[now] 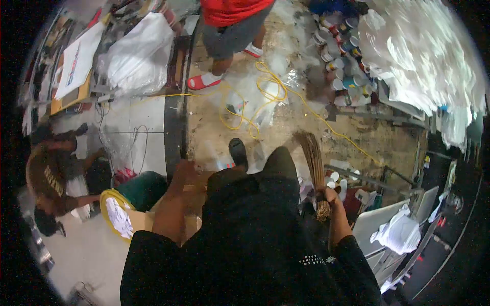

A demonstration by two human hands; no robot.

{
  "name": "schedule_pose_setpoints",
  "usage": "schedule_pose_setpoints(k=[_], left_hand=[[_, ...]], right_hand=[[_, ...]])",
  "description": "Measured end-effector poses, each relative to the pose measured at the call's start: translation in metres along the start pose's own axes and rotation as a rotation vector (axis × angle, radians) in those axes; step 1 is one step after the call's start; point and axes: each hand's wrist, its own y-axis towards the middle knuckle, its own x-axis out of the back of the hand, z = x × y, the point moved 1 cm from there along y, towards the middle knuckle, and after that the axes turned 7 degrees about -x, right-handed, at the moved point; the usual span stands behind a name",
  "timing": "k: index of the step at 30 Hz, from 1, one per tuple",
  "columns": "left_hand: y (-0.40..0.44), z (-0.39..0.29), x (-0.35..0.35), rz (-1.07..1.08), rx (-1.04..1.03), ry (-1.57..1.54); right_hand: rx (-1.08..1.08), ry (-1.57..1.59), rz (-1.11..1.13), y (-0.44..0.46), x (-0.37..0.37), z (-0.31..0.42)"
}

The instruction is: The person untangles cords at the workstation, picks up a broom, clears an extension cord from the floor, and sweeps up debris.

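Note:
My right hand (331, 195) is wrapped round the bound handle of a stick broom (312, 158), to the right of my legs. The broom's loose bristles point up and forward over the wooden floor. On the other side, my left hand (185, 167) hangs by my left leg, blurred by motion, so its fingers cannot be made out. A dark slipper (238, 153) shows on my foot. Ahead of it, a tangled yellow cord (273, 91) lies across the stained wooden floor (286, 122).
A person in red slippers (224, 38) stands ahead. Another person (56, 176) crouches at the left near a yellow-rimmed bin (105, 217). Paint containers (352, 81) and plastic-wrapped white stacks (421, 56) fill the right. A covered white stack (138, 56) lies upper left.

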Motion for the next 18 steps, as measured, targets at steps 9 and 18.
schedule_pose_setpoints(k=[9, 18], left_hand=[[0.034, 0.012, 0.021, -0.109, 0.108, -0.374], [-0.011, -0.095, 0.084, -0.244, 0.067, -0.352]], right_hand=[[-0.187, -0.357, -0.194, -0.056, -0.014, 0.131], [-0.353, -0.041, -0.245, -0.06, -0.023, 0.133]])
